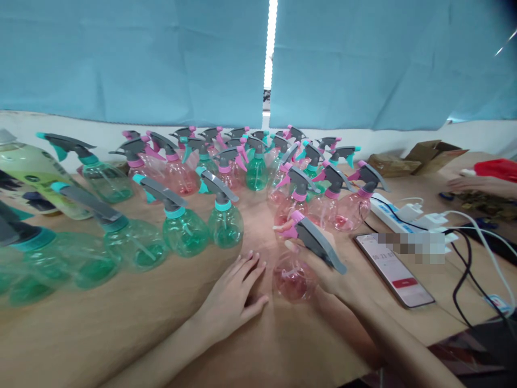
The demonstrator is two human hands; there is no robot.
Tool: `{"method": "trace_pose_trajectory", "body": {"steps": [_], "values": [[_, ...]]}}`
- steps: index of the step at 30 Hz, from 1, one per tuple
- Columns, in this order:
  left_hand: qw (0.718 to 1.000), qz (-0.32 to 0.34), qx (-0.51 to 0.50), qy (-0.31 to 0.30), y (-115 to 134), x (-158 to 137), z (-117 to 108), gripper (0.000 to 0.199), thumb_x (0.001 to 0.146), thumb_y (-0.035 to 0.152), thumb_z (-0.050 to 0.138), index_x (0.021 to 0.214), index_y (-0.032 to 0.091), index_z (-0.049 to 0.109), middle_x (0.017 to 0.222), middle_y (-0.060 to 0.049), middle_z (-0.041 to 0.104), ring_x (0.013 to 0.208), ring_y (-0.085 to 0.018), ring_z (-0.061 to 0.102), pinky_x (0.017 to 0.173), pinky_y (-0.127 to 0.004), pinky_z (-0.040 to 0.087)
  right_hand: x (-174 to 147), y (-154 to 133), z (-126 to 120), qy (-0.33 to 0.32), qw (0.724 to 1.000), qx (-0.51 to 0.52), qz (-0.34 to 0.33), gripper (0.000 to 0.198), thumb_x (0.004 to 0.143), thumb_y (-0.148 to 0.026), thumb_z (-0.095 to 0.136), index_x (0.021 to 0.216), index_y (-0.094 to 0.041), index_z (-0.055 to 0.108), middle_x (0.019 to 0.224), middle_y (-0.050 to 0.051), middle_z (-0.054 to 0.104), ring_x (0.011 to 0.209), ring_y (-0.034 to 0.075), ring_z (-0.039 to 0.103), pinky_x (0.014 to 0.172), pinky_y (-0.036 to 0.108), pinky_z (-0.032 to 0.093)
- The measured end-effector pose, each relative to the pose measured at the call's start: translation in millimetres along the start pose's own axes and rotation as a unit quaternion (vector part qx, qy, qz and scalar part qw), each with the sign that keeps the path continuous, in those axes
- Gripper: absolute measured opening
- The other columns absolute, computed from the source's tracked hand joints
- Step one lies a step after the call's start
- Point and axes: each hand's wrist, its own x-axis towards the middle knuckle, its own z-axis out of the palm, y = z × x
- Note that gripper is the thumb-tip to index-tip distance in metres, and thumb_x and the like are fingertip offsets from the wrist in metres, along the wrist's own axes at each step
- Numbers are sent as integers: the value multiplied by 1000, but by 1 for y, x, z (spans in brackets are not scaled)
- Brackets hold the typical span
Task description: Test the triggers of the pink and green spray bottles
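My right hand is closed around the neck of a clear pink spray bottle with a grey and pink trigger head. The bottle stands near the middle of the wooden table. Just left of it, my left hand lies flat on the tabletop with its fingers apart, holding nothing. Close behind the held bottle are several other pink spray bottles. Green spray bottles with turquoise collars form a row to the left of my hands.
A phone showing a timer lies at right, beside a white power strip with plugs and cables. Behind it is an open cardboard box. Another person's hand shows at the far right. A large yellow-green bottle stands at left.
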Motion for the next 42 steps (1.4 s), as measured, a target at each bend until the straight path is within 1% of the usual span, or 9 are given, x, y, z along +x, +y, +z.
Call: {"method": "trace_pose_trajectory", "body": {"steps": [3, 7, 13, 17, 22, 26, 30, 35, 42], "values": [[1000, 1, 4, -2, 0, 0, 1, 59, 96, 47, 51, 141, 11, 43, 150, -16, 39, 139, -29, 33, 113, -48, 29, 4, -8, -2, 4, 1000, 7, -4, 6, 86, -20, 56, 81, -23, 57, 77, 0, 63, 67, 15, 60, 62, 27, 50], [1000, 4, 2, 4, 0, 0, 2, 58, 96, 47, 50, 141, 11, 43, 149, -15, 40, 139, -28, 34, 114, -47, 29, 5, -9, 0, 27, 1000, -2, -12, 14, 84, -17, 56, 71, -22, 52, 67, -2, 54, 60, 13, 54, 58, 25, 47], [1000, 6, -3, 16, -1, -1, 3, 57, 96, 46, 50, 141, 13, 43, 149, -14, 41, 139, -28, 34, 114, -46, 29, 3, 10, 11, 38, 996, 78, -8, 8, 87, -20, 55, 79, -21, 53, 76, -1, 57, 69, 14, 57, 64, 27, 48], [1000, 4, -2, 16, -1, 0, 3, 56, 95, 46, 51, 140, 13, 44, 149, -14, 42, 139, -28, 35, 113, -47, 30, 3, 5, 8, 24, 998, 59, 23, 14, 87, -25, 57, 75, -21, 52, 73, -1, 57, 66, 14, 57, 60, 26, 47], [1000, 8, 3, 13, -1, 0, 2, 58, 95, 47, 51, 139, 11, 45, 148, -15, 42, 139, -29, 35, 113, -46, 30, 2, -3, 2, 12, 999, 19, 33, 15, 87, -36, 58, 95, -25, 65, 71, 0, 65, 76, 21, 64, 68, 33, 52], [1000, 9, 11, 13, 0, 0, 1, 57, 95, 48, 50, 138, 11, 47, 148, -15, 43, 139, -28, 35, 113, -46, 30, 3, 0, 2, 8, 999, 25, 18, 29, 88, -39, 57, 112, -26, 65, 84, 2, 72, 86, 24, 67, 84, 40, 53], [1000, 9, 20, 7, 2, 0, 0, 57, 95, 47, 51, 138, 9, 47, 147, -15, 43, 139, -28, 35, 113, -46, 30, 1, 4, 1, 4, 1000, -6, 20, 32, 87, -35, 59, 118, -27, 63, 90, 3, 74, 90, 25, 68, 92, 44, 50], [1000, 9, 20, 11, 1, 0, 1, 57, 95, 48, 50, 138, 10, 47, 148, -15, 43, 139, -27, 35, 113, -45, 30, -1, 1, -1, 2, 999, -18, 30, 34, 85, -26, 59, 119, -29, 63, 83, 1, 74, 76, 22, 69, 78, 39, 55], [1000, 10, 11, 17, 0, 0, 3, 57, 95, 47, 52, 137, 10, 48, 147, -16, 43, 139, -28, 35, 113, -47, 30, 5, -8, 0, -18, 999, 20, 37, 31, 85, -21, 55, 115, -26, 63, 85, 1, 72, 76, 20, 68, 71, 32, 55]]}}
